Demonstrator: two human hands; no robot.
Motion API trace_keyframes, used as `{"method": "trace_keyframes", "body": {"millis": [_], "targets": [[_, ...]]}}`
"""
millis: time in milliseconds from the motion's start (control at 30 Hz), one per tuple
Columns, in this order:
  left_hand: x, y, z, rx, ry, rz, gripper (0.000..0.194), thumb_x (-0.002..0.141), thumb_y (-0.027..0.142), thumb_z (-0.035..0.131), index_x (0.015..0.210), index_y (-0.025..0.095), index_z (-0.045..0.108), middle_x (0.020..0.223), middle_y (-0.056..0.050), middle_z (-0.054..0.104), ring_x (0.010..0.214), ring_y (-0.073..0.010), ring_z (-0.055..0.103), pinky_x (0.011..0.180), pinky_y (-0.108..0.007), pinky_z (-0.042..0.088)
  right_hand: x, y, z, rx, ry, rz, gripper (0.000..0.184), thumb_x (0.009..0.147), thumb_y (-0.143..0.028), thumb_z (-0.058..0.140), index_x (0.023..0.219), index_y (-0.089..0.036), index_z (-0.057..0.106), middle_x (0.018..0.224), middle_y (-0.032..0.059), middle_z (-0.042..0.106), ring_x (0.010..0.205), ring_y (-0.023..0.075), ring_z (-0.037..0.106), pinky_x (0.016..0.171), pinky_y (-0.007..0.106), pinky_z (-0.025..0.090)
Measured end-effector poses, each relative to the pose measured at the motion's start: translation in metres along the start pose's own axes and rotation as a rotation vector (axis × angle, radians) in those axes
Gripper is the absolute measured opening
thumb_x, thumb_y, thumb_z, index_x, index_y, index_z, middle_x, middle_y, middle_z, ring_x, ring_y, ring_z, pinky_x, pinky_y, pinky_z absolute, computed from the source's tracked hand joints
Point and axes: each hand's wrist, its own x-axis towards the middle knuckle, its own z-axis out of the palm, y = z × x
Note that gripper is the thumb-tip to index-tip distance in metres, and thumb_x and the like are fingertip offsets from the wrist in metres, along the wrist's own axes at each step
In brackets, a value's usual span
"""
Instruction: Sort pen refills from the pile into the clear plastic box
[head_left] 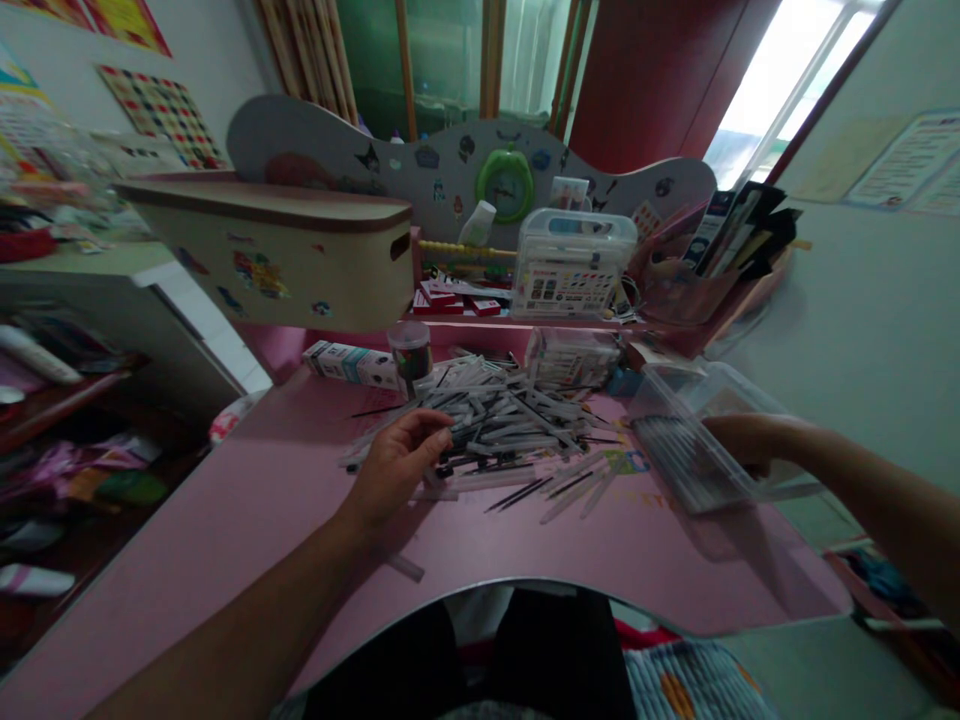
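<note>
At the pink worktop's (262, 530) heap of slim pen parts (491, 410), the left hand (409, 450) curls; I can't tell its grip. The right hand (742, 445), grip hidden, reaches into a clear box (664, 393) of aligned pieces (667, 455). Seemingly mid-sorting, needing careful fingertip alignment.

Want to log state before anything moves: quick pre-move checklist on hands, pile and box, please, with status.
1. Left hand at the near left side of the pile of pen-like sticks: ok.
2. Left grip confirmed: cannot tell; the fingertips are too unclear to show whether they pinch a stick.
3. Right hand inside the clear box: ok.
4. Right grip confirmed: cannot tell; the fingers are seen only dimly through the box wall.
5. Sticks in the box roughly lined up: ok.
6. Sticks on the desk gathered together: not ok; several lie loose in front of the pile.
</note>
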Motion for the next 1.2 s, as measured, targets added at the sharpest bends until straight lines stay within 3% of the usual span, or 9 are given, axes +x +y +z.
{"method": "trace_keyframes", "body": {"millis": [67, 133, 233, 333, 467, 633, 733, 867, 1200], "targets": [[0.000, 0.000, 0.001, -0.008, 0.013, -0.001, 0.025, 0.069, 0.032, 0.082, 0.088, 0.019, 0.072, 0.072, 0.000, 0.064, 0.062, -0.0126, 0.054, 0.055, -0.022, 0.043, 0.007, -0.002, -0.020, -0.043, -0.201, 0.027, 0.038, 0.075, -0.013, 0.073, 0.041, -0.014, 0.055, 0.036, 0.0002, 0.049, 0.029, 0.0079, 0.043, 0.040, 0.022, 0.025], [0.000, -0.001, 0.001, -0.014, 0.023, 0.002, 0.025, 0.069, 0.033, 0.082, 0.088, 0.019, 0.071, 0.072, 0.000, 0.064, 0.062, -0.0125, 0.054, 0.054, -0.021, 0.042, 0.013, -0.012, -0.045, -0.084, -0.344, 0.037, 0.041, 0.084, -0.019, 0.065, 0.044, -0.015, 0.057, 0.040, 0.0032, 0.055, 0.032, 0.0086, 0.045, 0.042, 0.023, 0.027], [0.000, -0.003, 0.000, 0.003, 0.008, -0.002, 0.025, 0.070, 0.033, 0.082, 0.088, 0.019, 0.071, 0.072, 0.001, 0.063, 0.061, -0.0120, 0.053, 0.055, -0.022, 0.042, 0.010, -0.046, -0.080, -0.212, -0.221, -0.080, 0.026, 0.090, -0.022, 0.061, 0.065, -0.015, 0.068, 0.062, 0.0061, 0.068, 0.050, 0.0114, 0.057, 0.052, 0.024, 0.036], [0.000, -0.005, -0.001, -0.019, -0.003, -0.018, 0.024, 0.072, 0.033, 0.080, 0.089, 0.020, 0.070, 0.072, 0.002, 0.063, 0.059, -0.0110, 0.053, 0.054, -0.022, 0.042, -0.010, -0.097, -0.088, -0.216, -0.051, -0.262, 0.017, 0.093, -0.027, 0.057, 0.090, -0.019, 0.072, 0.081, 0.0058, 0.073, 0.063, 0.0147, 0.063, 0.060, 0.027, 0.041], [0.000, -0.002, 0.000, -0.066, 0.030, -0.028, 0.021, 0.074, 0.032, 0.079, 0.090, 0.021, 0.070, 0.071, 0.003, 0.062, 0.057, -0.0099, 0.051, 0.052, -0.021, 0.040, -0.035, -0.166, -0.054, -0.129, -0.180, -0.514, 0.018, 0.093, -0.030, 0.056, 0.089, -0.021, 0.070, 0.077, 0.0033, 0.071, 0.067, 0.0150, 0.062, 0.060, 0.026, 0.038], [0.003, 0.004, -0.002, -0.024, 0.067, 0.004, 0.025, 0.069, 0.033, 0.079, 0.086, 0.018, 0.071, 0.066, 0.001, 0.061, 0.057, -0.0107, 0.050, 0.050, -0.021, 0.040, -0.033, -0.214, 0.011, -0.096, -0.339, -0.522, 0.016, 0.092, -0.016, 0.055, 0.091, -0.019, 0.071, 0.087, 0.0064, 0.074, 0.079, 0.0181, 0.065, 0.065, 0.026, 0.037], [0.004, 0.008, 0.000, -0.033, 0.091, -0.002, 0.026, 0.067, 0.034, 0.079, 0.085, 0.017, 0.071, 0.064, 0.001, 0.061, 0.056, -0.0109, 0.049, 0.049, -0.021, 0.040, -0.026, -0.218, 0.046, -0.097, -0.310, -0.513, 0.020, 0.090, -0.012, 0.053, 0.088, -0.017, 0.071, 0.089, 0.0085, 0.073, 0.081, 0.0199, 0.065, 0.065, 0.027, 0.036], [0.002, 0.010, 0.003, -0.045, 0.114, -0.012, 0.024, 0.065, 0.032, 0.080, 0.082, 0.017, 0.071, 0.065, 0.002, 0.060, 0.057, -0.0107, 0.049, 0.051, -0.021, 0.040, -0.025, -0.212, 0.078, 0.050, -0.343, -0.645, 0.012, 0.084, -0.013, 0.061, 0.088, -0.017, 0.072, 0.093, 0.0072, 0.072, 0.085, 0.0192, 0.063, 0.071, 0.027, 0.038], [-0.002, 0.003, 0.005, -0.121, 0.082, -0.062, 0.020, 0.071, 0.029, 0.079, 0.085, 0.019, 0.069, 0.067, 0.004, 0.060, 0.055, -0.0087, 0.050, 0.050, -0.019, 0.039, -0.037, -0.220, 0.092, -0.012, -0.342, -0.604, 0.016, 0.089, -0.018, 0.056, 0.091, -0.016, 0.072, 0.096, 0.0093, 0.072, 0.084, 0.0198, 0.066, 0.067, 0.027, 0.037]]}}
